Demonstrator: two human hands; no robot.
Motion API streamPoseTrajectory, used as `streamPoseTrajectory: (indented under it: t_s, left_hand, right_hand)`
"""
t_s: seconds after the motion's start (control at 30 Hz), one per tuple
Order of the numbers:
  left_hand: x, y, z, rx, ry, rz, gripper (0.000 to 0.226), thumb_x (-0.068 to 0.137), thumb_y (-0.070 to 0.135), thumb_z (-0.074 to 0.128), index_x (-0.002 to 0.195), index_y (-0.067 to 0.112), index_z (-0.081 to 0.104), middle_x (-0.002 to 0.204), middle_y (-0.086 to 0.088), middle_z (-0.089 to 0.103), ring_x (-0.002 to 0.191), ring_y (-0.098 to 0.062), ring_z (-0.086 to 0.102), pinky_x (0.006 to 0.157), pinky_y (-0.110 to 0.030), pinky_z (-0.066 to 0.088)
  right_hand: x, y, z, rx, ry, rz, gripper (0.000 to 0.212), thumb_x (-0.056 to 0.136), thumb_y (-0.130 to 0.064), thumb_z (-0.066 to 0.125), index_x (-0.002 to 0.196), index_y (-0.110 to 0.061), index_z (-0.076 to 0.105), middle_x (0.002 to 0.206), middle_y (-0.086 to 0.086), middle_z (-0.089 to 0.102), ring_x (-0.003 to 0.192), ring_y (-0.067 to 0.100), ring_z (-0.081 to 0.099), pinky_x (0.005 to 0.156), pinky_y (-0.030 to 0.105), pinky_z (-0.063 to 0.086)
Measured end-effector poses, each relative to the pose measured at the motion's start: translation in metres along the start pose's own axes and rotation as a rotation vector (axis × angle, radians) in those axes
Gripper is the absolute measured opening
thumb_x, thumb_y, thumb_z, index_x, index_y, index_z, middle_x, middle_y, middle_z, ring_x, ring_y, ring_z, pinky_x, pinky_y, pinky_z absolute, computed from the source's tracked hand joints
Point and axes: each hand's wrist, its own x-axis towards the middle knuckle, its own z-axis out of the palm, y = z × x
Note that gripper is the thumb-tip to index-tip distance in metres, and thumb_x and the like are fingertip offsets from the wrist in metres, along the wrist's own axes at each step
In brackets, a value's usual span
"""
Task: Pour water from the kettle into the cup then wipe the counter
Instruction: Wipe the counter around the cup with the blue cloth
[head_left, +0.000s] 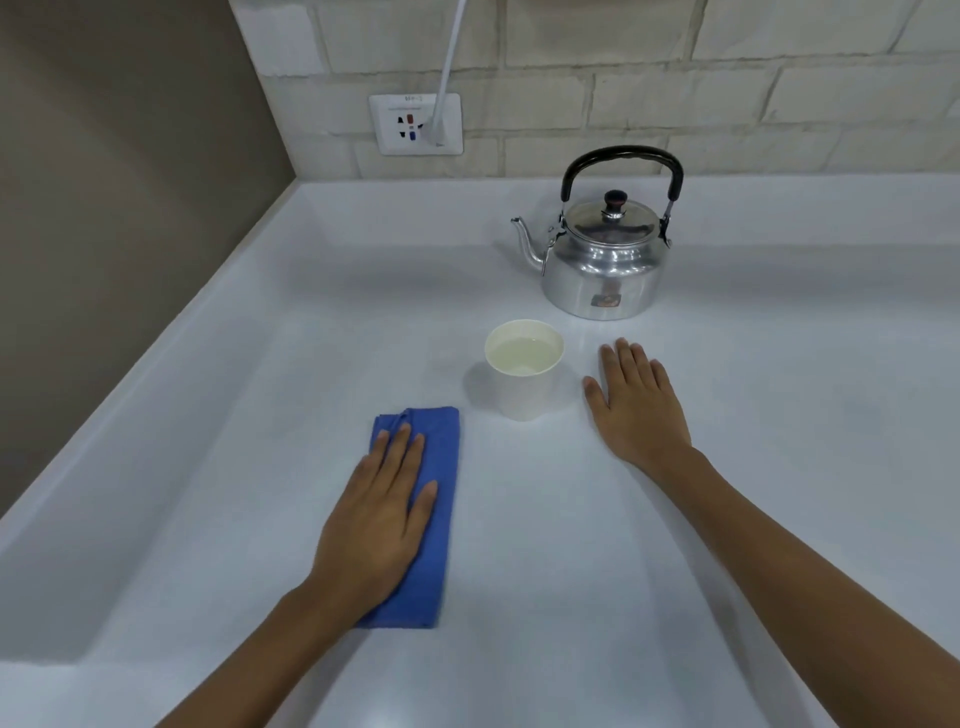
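Pressing flat on the blue cloth (415, 519), the left hand (379, 525) has its fingers spread and nothing pinched; the cloth's long axis runs away from the person, toward the back wall. The cup (524, 369) (already holding water) stands just right of the cloth's far end, so a wipe there looks tight. Resting open on the worktop (208, 467), the right hand (636, 402) lies beside the cup, the kettle (605, 254) beyond.

Left hand (375, 525) & right hand (636, 402): both bare, forearms bare too, fingernails short; sleeve edges out of view.
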Motion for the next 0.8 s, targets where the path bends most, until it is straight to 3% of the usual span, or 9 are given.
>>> streamPoseTrajectory:
  t_s: [0.1,0.27,0.47,0.6,0.67,0.7,0.77,0.8]
  left_hand:
    - [0.005,-0.013,-0.012,0.014,-0.019,-0.095,0.058,0.095,0.045,0.018,0.141,0.019,-0.005,0.153,0.007,-0.007,0.138,-0.004,-0.013,0.112,-0.020,-0.006]
    - [0.039,0.027,0.003,0.146,0.012,-0.246,0.056,0.099,0.031,0.016,0.143,0.001,-0.001,0.156,-0.015,-0.004,0.143,-0.024,-0.007,0.115,-0.029,-0.008]
    - [-0.013,0.054,0.017,0.035,0.033,0.051,0.055,0.098,0.039,0.020,0.143,0.013,0.002,0.154,0.000,-0.002,0.142,-0.014,-0.009,0.112,-0.024,-0.011]
    - [-0.017,0.029,0.002,-0.020,-0.008,0.012,0.055,0.094,0.044,0.012,0.138,0.017,-0.008,0.151,0.006,-0.011,0.139,-0.007,-0.016,0.109,-0.013,-0.015]
    - [-0.013,0.039,0.001,0.044,-0.028,-0.036,0.055,0.096,0.040,0.003,0.140,0.008,-0.001,0.152,-0.005,-0.005,0.143,-0.020,-0.006,0.114,-0.022,-0.008]
    - [-0.012,0.050,0.001,0.088,-0.039,-0.042,0.060,0.095,0.038,0.000,0.140,0.000,0.009,0.152,-0.014,0.006,0.142,-0.029,0.005,0.117,-0.032,0.002]
    - [-0.010,0.073,0.007,0.105,-0.066,-0.040,0.065,0.095,0.035,0.003,0.134,-0.009,0.031,0.144,-0.024,0.031,0.134,-0.039,0.029,0.109,-0.051,0.026]
    - [-0.009,0.084,0.012,0.110,-0.059,-0.031,0.061,0.096,0.033,0.009,0.132,-0.009,0.036,0.142,-0.024,0.036,0.131,-0.039,0.034,0.104,-0.053,0.030]
  right_hand:
    - [0.000,-0.002,0.001,-0.005,0.001,0.005,0.057,0.097,-0.039,0.019,0.145,-0.008,0.011,0.156,0.013,0.010,0.144,0.024,0.005,0.118,0.040,0.005]
    - [0.001,-0.004,0.001,-0.015,0.006,0.006,0.057,0.097,-0.037,0.020,0.145,-0.006,0.012,0.156,0.015,0.012,0.143,0.026,0.007,0.118,0.041,0.006]
    - [0.000,-0.002,0.001,-0.013,0.017,-0.003,0.056,0.097,-0.036,0.022,0.144,-0.006,0.014,0.155,0.016,0.014,0.143,0.027,0.009,0.118,0.042,0.007]
    - [0.001,-0.002,0.002,-0.021,0.005,0.001,0.057,0.097,-0.037,0.020,0.145,-0.006,0.012,0.156,0.015,0.011,0.143,0.026,0.007,0.118,0.041,0.005]
    - [0.001,-0.002,0.003,-0.023,0.014,0.004,0.057,0.097,-0.037,0.020,0.145,-0.007,0.012,0.156,0.015,0.011,0.143,0.026,0.007,0.118,0.041,0.005]
    - [0.001,-0.002,0.004,-0.023,0.019,0.006,0.057,0.097,-0.037,0.020,0.144,-0.007,0.012,0.156,0.015,0.011,0.143,0.026,0.007,0.118,0.041,0.005]
    - [0.002,-0.002,0.005,-0.028,0.026,0.007,0.057,0.097,-0.037,0.020,0.144,-0.007,0.012,0.155,0.015,0.012,0.143,0.026,0.007,0.117,0.041,0.005]
    - [0.003,-0.001,0.006,-0.030,0.030,0.008,0.057,0.097,-0.037,0.020,0.144,-0.007,0.012,0.155,0.015,0.012,0.143,0.026,0.007,0.117,0.041,0.005]
